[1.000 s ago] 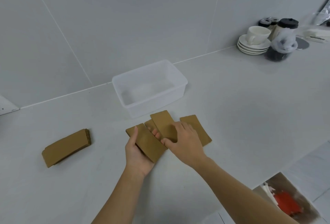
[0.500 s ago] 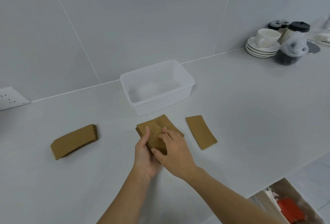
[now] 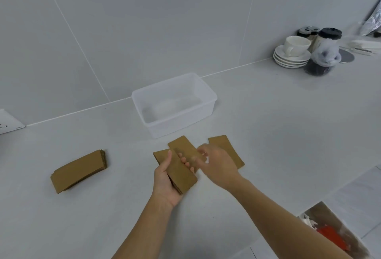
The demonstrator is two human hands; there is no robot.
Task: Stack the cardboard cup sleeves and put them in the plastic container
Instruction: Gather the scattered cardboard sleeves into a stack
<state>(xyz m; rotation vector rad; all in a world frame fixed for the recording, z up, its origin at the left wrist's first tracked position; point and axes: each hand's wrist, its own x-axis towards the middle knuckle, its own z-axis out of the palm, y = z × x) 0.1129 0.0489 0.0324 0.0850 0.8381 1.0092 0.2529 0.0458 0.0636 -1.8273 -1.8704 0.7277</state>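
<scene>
My left hand (image 3: 165, 184) grips a small stack of brown cardboard sleeves (image 3: 181, 174) just above the counter. One sleeve (image 3: 182, 146) lies behind it, pointing at the clear plastic container (image 3: 206, 93), which holds nothing. My right hand (image 3: 218, 166), blurred, hovers over a single sleeve (image 3: 221, 142) on the counter, partly hiding it; whether the fingers touch it I cannot tell. A neat pile of sleeves (image 3: 79, 171) lies at the left.
At the back right stand a white cup on stacked saucers (image 3: 292, 52), a dark-lidded jar (image 3: 323, 54) and shakers. A wall socket (image 3: 8, 122) sits at the far left. The counter edge runs at the lower right, with a bin (image 3: 334, 234) below.
My left hand has gathered the sleeves into a stack and lifted it. My right hand has left that stack and moved right, over the single sleeve.
</scene>
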